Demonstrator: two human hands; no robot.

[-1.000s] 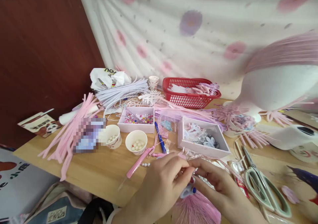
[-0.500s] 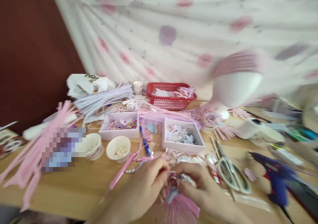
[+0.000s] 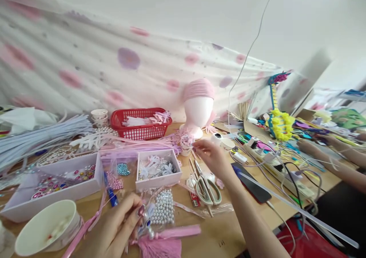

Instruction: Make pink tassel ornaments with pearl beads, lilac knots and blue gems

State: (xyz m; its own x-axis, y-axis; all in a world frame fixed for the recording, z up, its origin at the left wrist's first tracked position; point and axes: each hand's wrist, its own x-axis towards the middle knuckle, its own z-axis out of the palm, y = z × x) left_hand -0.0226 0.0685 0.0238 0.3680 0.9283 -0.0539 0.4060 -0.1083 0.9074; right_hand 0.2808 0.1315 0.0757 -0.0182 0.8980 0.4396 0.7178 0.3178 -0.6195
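Observation:
My left hand (image 3: 118, 225) is at the table's near edge, fingers pinched on a small beaded ornament (image 3: 145, 223) joined to a pink tassel (image 3: 161, 244) that lies on the wood. My right hand (image 3: 213, 155) is stretched out toward the middle of the table, fingertips pinched near a small cup of pink pieces (image 3: 186, 142) in front of the white foam head (image 3: 198, 111). What those fingertips hold is too small to make out. Pale green scissors (image 3: 207, 185) lie just below that hand.
A white box of trinkets (image 3: 158, 169), a box of coloured gems (image 3: 61, 181), a bag of pearls (image 3: 163, 209), a paper cup (image 3: 48, 227), a red basket (image 3: 138, 121) and bundles of white stems (image 3: 34, 136) crowd the table. Another person's arms (image 3: 331, 155) work at the right amid cables.
The view has swung right. My right hand left the ornament and reached out to the cup by the foam head. My left hand keeps the tasselled ornament near the table edge.

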